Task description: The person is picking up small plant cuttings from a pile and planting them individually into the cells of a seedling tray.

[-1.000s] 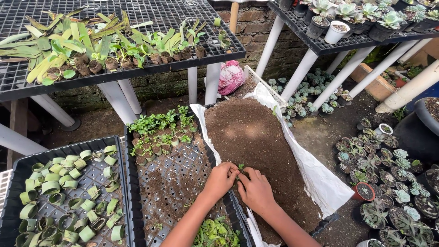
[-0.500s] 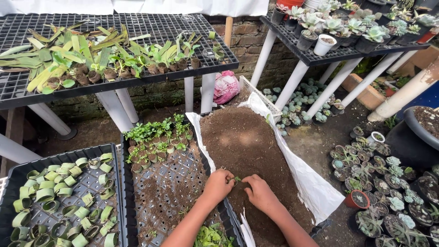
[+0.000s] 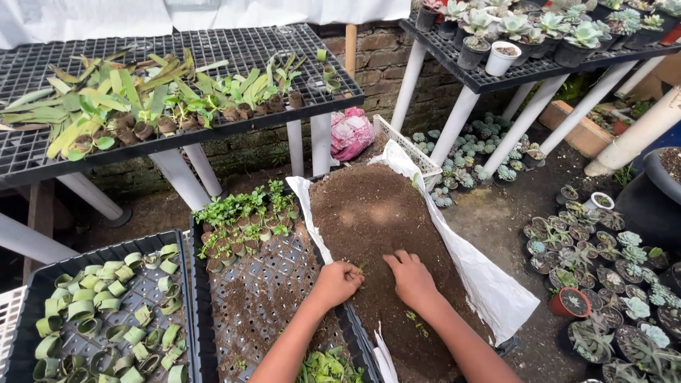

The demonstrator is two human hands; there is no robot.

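My left hand (image 3: pixel 338 281) and my right hand (image 3: pixel 410 276) rest side by side on a heap of brown potting soil (image 3: pixel 370 213) spread on a white plastic sheet (image 3: pixel 489 284). A small green seedling (image 3: pixel 363 267) pokes out between them; the left hand's fingers are curled around it. The right hand lies palm down with fingers bent into the soil. A few green sprigs (image 3: pixel 415 320) lie on the soil near my right forearm. Left of the soil stands a black perforated tray (image 3: pixel 266 298) with small potted seedlings (image 3: pixel 245 216) at its far end.
Another black tray (image 3: pixel 28 284) at the left holds several green leaf rings (image 3: pixel 106 312). Black mesh benches (image 3: pixel 234 50) on white legs carry leafy cuttings and potted succulents (image 3: pixel 539 28). Many succulent pots (image 3: pixel 603 262) crowd the ground at right. A pink bag (image 3: pixel 352 133) lies behind the soil.
The view has shifted slightly. Both hands stay on the soil, working at the same spot around the seedling.
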